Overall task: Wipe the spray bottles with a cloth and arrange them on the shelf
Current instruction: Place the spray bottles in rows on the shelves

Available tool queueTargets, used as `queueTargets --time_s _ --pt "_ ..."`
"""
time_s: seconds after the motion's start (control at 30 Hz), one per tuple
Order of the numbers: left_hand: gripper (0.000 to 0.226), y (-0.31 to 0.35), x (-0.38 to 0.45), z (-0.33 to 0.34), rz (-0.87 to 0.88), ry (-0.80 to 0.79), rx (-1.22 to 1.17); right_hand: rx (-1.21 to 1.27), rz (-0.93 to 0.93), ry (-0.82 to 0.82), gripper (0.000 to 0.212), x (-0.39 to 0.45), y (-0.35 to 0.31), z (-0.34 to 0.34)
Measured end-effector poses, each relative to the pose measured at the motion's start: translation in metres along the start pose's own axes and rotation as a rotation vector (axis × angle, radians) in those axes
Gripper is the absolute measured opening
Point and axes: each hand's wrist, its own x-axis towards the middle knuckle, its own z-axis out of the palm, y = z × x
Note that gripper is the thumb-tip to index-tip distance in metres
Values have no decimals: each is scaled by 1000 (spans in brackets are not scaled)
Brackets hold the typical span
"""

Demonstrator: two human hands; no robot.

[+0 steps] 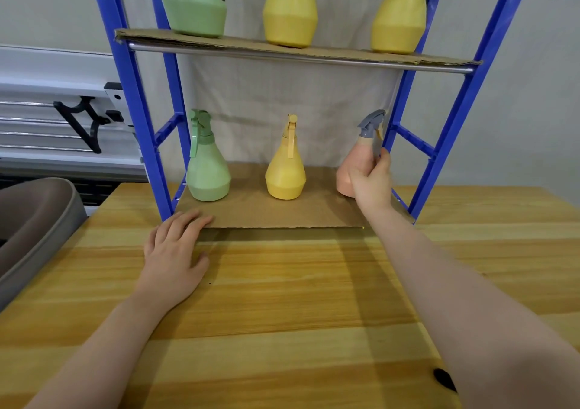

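My right hand point(372, 185) grips a pink spray bottle point(351, 167) with a grey trigger head, tilted slightly, at the right end of the lower cardboard shelf point(260, 214). On that shelf a green spray bottle point(207, 173) stands at the left and a yellow one point(285, 173) in the middle. My left hand point(174, 251) lies flat on the wooden table, fingertips touching the shelf's front left edge. The upper shelf point(314, 52) carries a green bottle point(194, 3) and two yellow bottles point(290, 10) point(400, 16). No cloth is visible.
The blue shelf frame point(138, 120) stands on a wooden table point(266, 298) against a cloth-covered wall. A grey tub point(37, 229) sits at the table's left edge. White rails with a black bracket point(84, 123) lie behind on the left.
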Motion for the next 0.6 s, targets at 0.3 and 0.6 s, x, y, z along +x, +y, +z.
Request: queueTargets --time_s 0.3,0.6 --pt "71 0 0 -1 1 -11 -4 -140 -66 -13 73 5 2 2" --pt "71 0 1 -1 -7 -21 -6 -177 -70 -1 83 8 4 10"
